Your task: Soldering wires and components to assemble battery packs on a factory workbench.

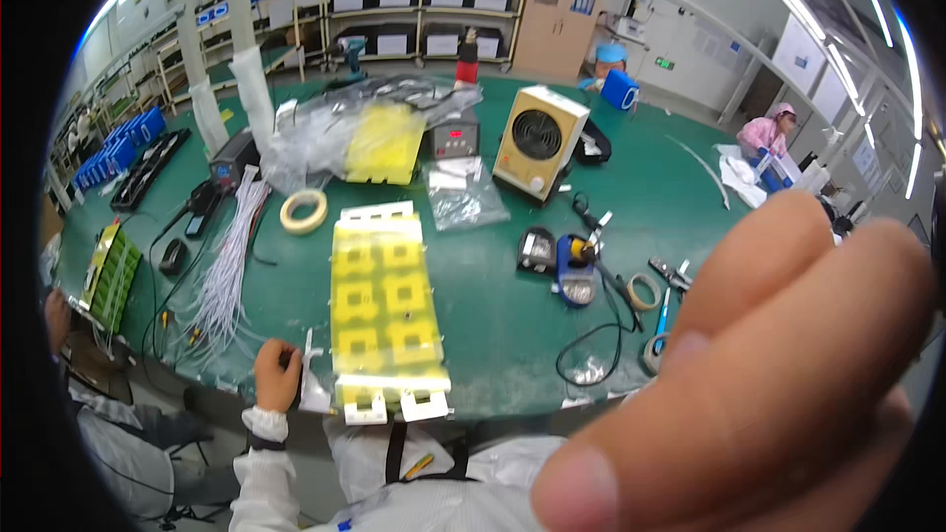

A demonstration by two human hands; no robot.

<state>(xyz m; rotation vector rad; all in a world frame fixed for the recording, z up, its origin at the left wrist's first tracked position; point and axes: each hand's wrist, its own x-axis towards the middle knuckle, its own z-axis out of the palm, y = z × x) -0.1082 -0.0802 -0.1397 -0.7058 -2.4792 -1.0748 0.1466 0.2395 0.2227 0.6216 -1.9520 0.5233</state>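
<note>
My right hand (759,384) is raised very close to the head camera and covers the lower right. Its fingers are bent and pressed together; the palm side is hidden. My left hand (278,374) lies curled at the table's front edge, and anything within its fingers cannot be made out. Beside it is a white paper-like strip (313,379). Right of that strip lies a long yellow panel (386,305) with square shapes in rows and white pieces at both ends. Neither hand touches this panel.
On the green table (473,286) are a tape roll (304,212), a bundle of white wires (232,256), a beige fan unit (540,143), a soldering-iron stand (576,271) and plastic bags (315,143). Another person's hand (57,320) is at the left, near a green-yellow panel (110,276). A co-worker (769,138) sits far right.
</note>
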